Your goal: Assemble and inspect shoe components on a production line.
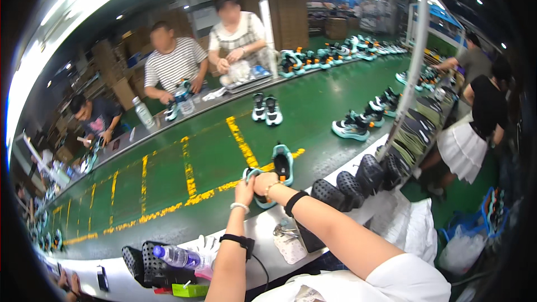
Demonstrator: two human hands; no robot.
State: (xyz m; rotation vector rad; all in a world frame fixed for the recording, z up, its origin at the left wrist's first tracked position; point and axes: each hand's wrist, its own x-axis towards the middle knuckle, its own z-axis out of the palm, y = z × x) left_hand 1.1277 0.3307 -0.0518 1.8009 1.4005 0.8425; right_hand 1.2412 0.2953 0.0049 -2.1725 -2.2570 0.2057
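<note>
Both my hands are closed on a teal sneaker [265,204] at the near edge of the green conveyor belt. My left hand [244,191] grips its left side, and my right hand [265,182] lies over its upper part. They cover most of the shoe, so what the fingertips do is hidden. Just right of my right hand stands another teal sneaker [283,166] with a dark inside, upright on the belt. Farther across sits a pair of black and white sneakers [267,111].
Black shoe lasts [349,188] and green insoles [411,134] line the near ledge at right. Keys [284,231], a phone [309,235] and a water bottle [178,256] lie close to my arms. A metal post [417,61] rises at right. Co-workers [238,36] sit across the belt.
</note>
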